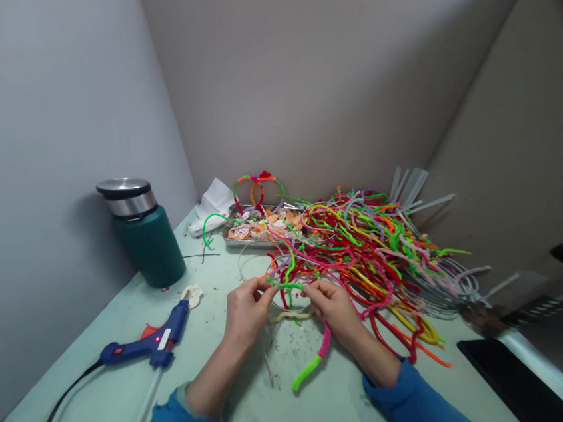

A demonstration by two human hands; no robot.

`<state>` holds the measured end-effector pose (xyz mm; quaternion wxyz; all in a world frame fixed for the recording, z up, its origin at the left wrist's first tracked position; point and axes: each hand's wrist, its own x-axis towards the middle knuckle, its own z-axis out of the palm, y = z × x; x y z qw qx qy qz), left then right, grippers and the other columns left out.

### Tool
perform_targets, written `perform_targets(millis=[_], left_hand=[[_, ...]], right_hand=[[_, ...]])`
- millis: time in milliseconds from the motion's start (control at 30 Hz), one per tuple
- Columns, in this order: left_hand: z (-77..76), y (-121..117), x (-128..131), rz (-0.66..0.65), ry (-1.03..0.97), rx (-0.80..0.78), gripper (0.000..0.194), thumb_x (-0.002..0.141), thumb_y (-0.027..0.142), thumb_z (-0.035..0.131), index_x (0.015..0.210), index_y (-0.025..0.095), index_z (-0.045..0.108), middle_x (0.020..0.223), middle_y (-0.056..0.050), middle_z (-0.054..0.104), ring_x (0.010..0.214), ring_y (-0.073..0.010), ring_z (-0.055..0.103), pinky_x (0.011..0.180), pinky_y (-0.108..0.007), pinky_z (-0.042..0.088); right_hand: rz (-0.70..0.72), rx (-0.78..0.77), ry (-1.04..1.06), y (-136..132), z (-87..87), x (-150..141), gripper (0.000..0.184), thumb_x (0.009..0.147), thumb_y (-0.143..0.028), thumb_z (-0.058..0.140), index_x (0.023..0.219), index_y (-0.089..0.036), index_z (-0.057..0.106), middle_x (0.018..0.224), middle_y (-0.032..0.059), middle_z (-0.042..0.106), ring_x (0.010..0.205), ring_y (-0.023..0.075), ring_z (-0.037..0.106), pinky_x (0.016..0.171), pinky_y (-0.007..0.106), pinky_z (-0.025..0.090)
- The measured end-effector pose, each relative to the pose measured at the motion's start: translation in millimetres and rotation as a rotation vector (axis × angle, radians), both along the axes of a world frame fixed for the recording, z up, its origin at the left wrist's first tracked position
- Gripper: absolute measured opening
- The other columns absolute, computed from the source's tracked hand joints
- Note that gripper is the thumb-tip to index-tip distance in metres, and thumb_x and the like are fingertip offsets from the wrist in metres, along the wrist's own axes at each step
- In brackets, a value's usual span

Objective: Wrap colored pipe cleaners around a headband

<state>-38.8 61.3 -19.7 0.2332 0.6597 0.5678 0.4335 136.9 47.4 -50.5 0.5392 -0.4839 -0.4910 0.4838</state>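
Leftmost, a black cord runs across the pale green counter to a blue glue gun, which lies on its side with a clear stick coming out of its back end and its nozzle touching a cream-coloured patch. Behind it, near the wall, stands an upright teal bottle with a metal top. Farther right, at the back, a crumpled white wrapper sits just beside a shallow metal tray full of small pieces, with multicoloured hoops standing up at its rear. At the middle front, the left hand comes in from a blue sleeve, its grip closed, thumb against finger, on one end of a short green fuzzy stem. That stem spans the gap between the hands, raised above the counter, and the right hand pinches its other end. Below the hands lie a pale strip and, slanting from beneath the right hand, a pink-and-green length. Right of these spreads a big tangle of coloured stems, with clear sticks jutting out behind. At the far right lies a flat black object, beside a pale metal bar.
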Motion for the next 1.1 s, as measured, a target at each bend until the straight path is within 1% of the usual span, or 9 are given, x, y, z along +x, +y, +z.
perform_targets(millis=[100, 200, 267, 400, 500, 633, 733, 900, 1100], left_hand=[[-0.6, -0.4, -0.9, -0.037, -0.032, 0.032, 0.024, 0.077, 0.038, 0.057, 0.07, 0.017, 0.067, 0.06, -0.001, 0.062, 0.053, -0.0121, 0.052, 0.053, -0.022, 0.037], [-1.1, -2.2, -0.8, -0.099, -0.017, 0.158, 0.013, 0.077, 0.028, 0.058, 0.075, 0.019, 0.067, 0.073, -0.003, 0.065, 0.06, -0.0124, 0.054, 0.058, -0.022, 0.04], [-1.2, -3.8, -0.5, -0.132, 0.02, 0.228, 0.009, 0.078, 0.022, 0.057, 0.078, 0.019, 0.065, 0.078, -0.003, 0.064, 0.064, -0.013, 0.055, 0.061, -0.022, 0.041], [-1.8, -5.5, -0.7, -0.186, 0.083, 0.309, 0.013, 0.081, 0.014, 0.052, 0.083, 0.019, 0.063, 0.085, -0.005, 0.062, 0.079, -0.0149, 0.058, 0.069, -0.023, 0.043], [-2.5, -5.6, -1.1, -0.207, 0.101, 0.356, 0.016, 0.082, 0.013, 0.049, 0.086, 0.019, 0.063, 0.09, -0.006, 0.063, 0.084, -0.0152, 0.058, 0.074, -0.024, 0.044], [-2.5, -7.1, -1.5, -0.2, 0.156, 0.364, 0.018, 0.083, 0.012, 0.047, 0.088, 0.019, 0.063, 0.091, -0.006, 0.062, 0.084, -0.0155, 0.058, 0.074, -0.025, 0.045], [-3.6, -7.6, -1.9, -0.202, 0.186, 0.374, 0.022, 0.083, 0.011, 0.046, 0.095, 0.019, 0.063, 0.094, -0.007, 0.063, 0.087, -0.016, 0.059, 0.075, -0.025, 0.046], [-6.8, -5.7, -2.1, -0.192, 0.241, 0.389, 0.027, 0.085, 0.014, 0.045, 0.102, 0.02, 0.064, 0.098, -0.007, 0.064, 0.089, -0.016, 0.06, 0.078, -0.025, 0.048], [-8.3, -5.4, -1.8, -0.18, 0.37, 0.304, 0.029, 0.082, 0.012, 0.046, 0.101, 0.02, 0.066, 0.099, -0.007, 0.063, 0.085, -0.016, 0.061, 0.075, -0.025, 0.048]], right_hand=[[-0.006, 0.004, 0.006, -0.2, 0.0, 0.4, 0.025, 0.077, -0.037, 0.06, 0.064, -0.016, 0.056, 0.044, -0.0076, 0.038, 0.041, 0.0063, 0.03, 0.041, 0.021, 0.021], [-0.011, 0.001, 0.006, -0.2, -0.1, 0.8, 0.027, 0.078, -0.039, 0.06, 0.064, -0.016, 0.056, 0.043, -0.0075, 0.039, 0.041, 0.0067, 0.031, 0.041, 0.021, 0.022], [-0.018, -0.007, 0.007, 0.1, -0.7, 1.0, 0.028, 0.078, -0.04, 0.06, 0.064, -0.016, 0.055, 0.043, -0.0075, 0.039, 0.041, 0.0069, 0.031, 0.041, 0.021, 0.022], [-0.015, -0.004, 0.023, 1.5, -2.5, 0.8, 0.029, 0.076, -0.041, 0.061, 0.063, -0.017, 0.053, 0.044, -0.0077, 0.038, 0.04, 0.0068, 0.03, 0.041, 0.021, 0.021], [-0.017, 0.013, 0.013, 2.0, -3.2, 0.8, 0.029, 0.077, -0.041, 0.06, 0.063, -0.017, 0.053, 0.044, -0.0077, 0.038, 0.041, 0.0068, 0.03, 0.041, 0.021, 0.021], [-0.012, 0.015, 0.002, 1.5, -3.5, 1.2, 0.029, 0.077, -0.04, 0.06, 0.063, -0.016, 0.053, 0.045, -0.0075, 0.038, 0.041, 0.0068, 0.031, 0.041, 0.02, 0.022], [-0.012, 0.007, 0.02, 1.2, -3.8, 1.1, 0.028, 0.076, -0.041, 0.061, 0.063, -0.017, 0.053, 0.045, -0.0076, 0.039, 0.041, 0.0068, 0.031, 0.041, 0.02, 0.022], [-0.018, 0.005, 0.023, 1.4, -2.7, 0.7, 0.029, 0.075, -0.042, 0.061, 0.062, -0.017, 0.053, 0.045, -0.0077, 0.038, 0.041, 0.0066, 0.029, 0.04, 0.021, 0.021], [-0.009, 0.002, -0.006, 0.2, 0.2, -0.1, 0.028, 0.074, -0.041, 0.062, 0.063, -0.017, 0.055, 0.044, -0.0075, 0.038, 0.04, 0.0069, 0.03, 0.039, 0.021, 0.021]])
